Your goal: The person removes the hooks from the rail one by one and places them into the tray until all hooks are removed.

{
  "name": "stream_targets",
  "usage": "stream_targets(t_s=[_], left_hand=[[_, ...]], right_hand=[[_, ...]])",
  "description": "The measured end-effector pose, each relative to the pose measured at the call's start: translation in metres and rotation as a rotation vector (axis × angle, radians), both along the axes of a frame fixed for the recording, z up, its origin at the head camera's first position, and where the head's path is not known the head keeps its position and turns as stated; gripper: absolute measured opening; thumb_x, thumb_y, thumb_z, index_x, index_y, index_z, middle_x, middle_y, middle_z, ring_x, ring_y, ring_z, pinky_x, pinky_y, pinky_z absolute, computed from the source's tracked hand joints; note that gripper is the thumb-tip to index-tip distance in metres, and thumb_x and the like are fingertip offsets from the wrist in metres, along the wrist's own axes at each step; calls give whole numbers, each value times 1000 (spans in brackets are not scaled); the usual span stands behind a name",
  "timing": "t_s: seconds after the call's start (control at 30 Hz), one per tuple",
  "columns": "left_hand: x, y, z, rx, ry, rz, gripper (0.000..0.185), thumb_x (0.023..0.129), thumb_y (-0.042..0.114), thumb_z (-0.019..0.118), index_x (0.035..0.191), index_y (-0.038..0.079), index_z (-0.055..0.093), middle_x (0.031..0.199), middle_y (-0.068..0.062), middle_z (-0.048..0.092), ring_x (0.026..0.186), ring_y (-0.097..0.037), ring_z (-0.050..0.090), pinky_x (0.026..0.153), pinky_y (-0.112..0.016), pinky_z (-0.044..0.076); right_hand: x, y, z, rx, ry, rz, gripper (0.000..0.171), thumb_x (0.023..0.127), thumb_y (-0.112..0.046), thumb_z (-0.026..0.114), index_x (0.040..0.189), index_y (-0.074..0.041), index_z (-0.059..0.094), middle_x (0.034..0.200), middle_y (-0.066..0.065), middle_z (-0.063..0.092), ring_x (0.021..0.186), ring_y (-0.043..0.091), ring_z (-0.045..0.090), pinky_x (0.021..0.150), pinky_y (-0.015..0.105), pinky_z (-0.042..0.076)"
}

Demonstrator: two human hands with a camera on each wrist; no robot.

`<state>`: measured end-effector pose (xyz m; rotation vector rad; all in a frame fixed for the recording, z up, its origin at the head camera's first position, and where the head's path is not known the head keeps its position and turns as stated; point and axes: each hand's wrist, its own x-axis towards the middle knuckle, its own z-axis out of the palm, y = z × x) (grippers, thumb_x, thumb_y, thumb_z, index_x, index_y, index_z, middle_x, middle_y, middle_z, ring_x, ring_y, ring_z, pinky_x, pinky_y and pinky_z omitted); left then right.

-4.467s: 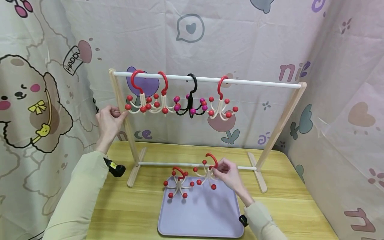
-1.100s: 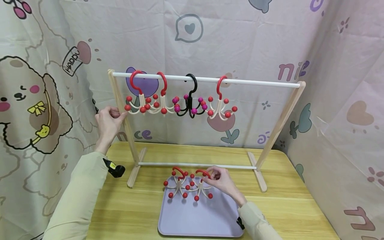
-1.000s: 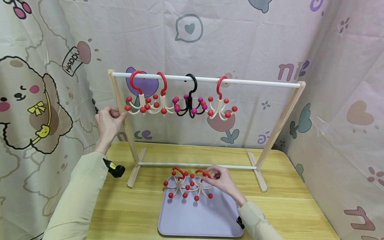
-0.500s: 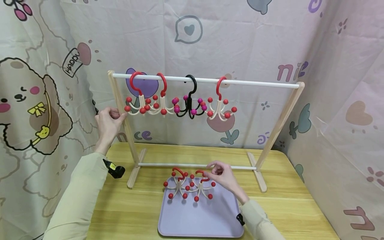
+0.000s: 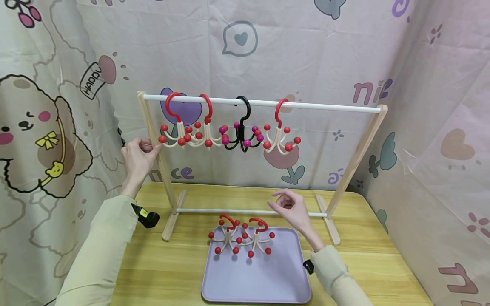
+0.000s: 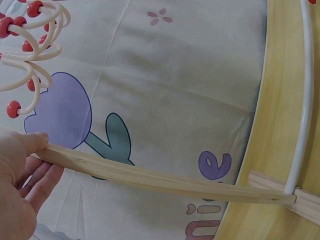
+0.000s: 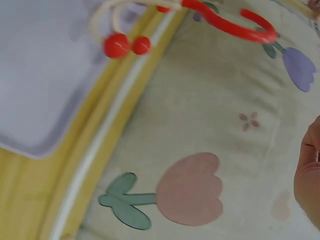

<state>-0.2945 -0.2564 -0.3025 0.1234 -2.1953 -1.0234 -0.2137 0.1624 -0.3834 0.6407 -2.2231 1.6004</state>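
A wooden rack (image 5: 155, 127) with a white top rail (image 5: 325, 106) stands on the table. My left hand (image 5: 138, 154) grips its left leg (image 6: 150, 177); the left wrist view shows the thumb on top and fingers beneath. On the rail hang three red-hooked cream hangers with red balls (image 5: 180, 127) (image 5: 206, 131) (image 5: 279, 138) and one black hanger (image 5: 243, 134). Two more red-hooked hangers (image 5: 226, 236) (image 5: 257, 238) lie at the back of the lilac tray (image 5: 256, 280). My right hand (image 5: 289, 208) hovers empty above the rack's lower bar, fingers loosely curled.
A yellow wooden table (image 5: 383, 267) bears the rack and tray. Cartoon-print cloth (image 5: 306, 51) hangs behind and on both sides. The rack's lower white bar (image 5: 214, 210) runs just behind the tray. Its right leg (image 5: 356, 161) slants down to a foot at the right.
My right hand set the second red-hooked hanger down on the tray beside the first, let go, and rose up and back to the right. The left hand kept its grip on the leg.
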Motion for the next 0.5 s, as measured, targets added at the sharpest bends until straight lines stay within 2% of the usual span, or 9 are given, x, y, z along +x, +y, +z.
stream_targets(t_s=[0.17, 0.3, 0.4, 0.5], left_hand=[[0, 0, 0, 17, -8, -9, 32, 92, 19, 71, 107, -9, 65, 100, -31, 68, 113, -42, 56, 99, -48, 37], [0, 0, 0, 9, -3, -1, 32, 92, 19, 72, 107, -9, 65, 100, -31, 69, 109, -41, 58, 93, -42, 38], [0, 1, 0, -1, 4, 7, 31, 92, 18, 72, 107, -9, 65, 99, -30, 69, 103, -40, 60, 87, -36, 38], [0, 1, 0, -7, 10, 8, 31, 92, 18, 72, 106, -9, 65, 98, -31, 69, 101, -39, 60, 88, -35, 36]], right_hand=[[-19, 9, 1, -89, 91, -26, 20, 83, 10, 73, 101, 8, 67, 68, 2, 66, 57, 0, 56, 52, 16, 45], [-27, 13, 9, -160, 159, -42, 20, 82, 15, 71, 101, 13, 65, 69, -12, 65, 57, -3, 55, 52, 13, 44], [-25, 12, 23, -199, 189, -63, 19, 82, 16, 69, 100, 15, 64, 68, -13, 65, 55, -3, 54, 52, 12, 44], [-17, 9, 41, -232, 201, -78, 18, 83, 15, 69, 100, 16, 63, 67, -12, 65, 52, -1, 54, 52, 12, 44]])
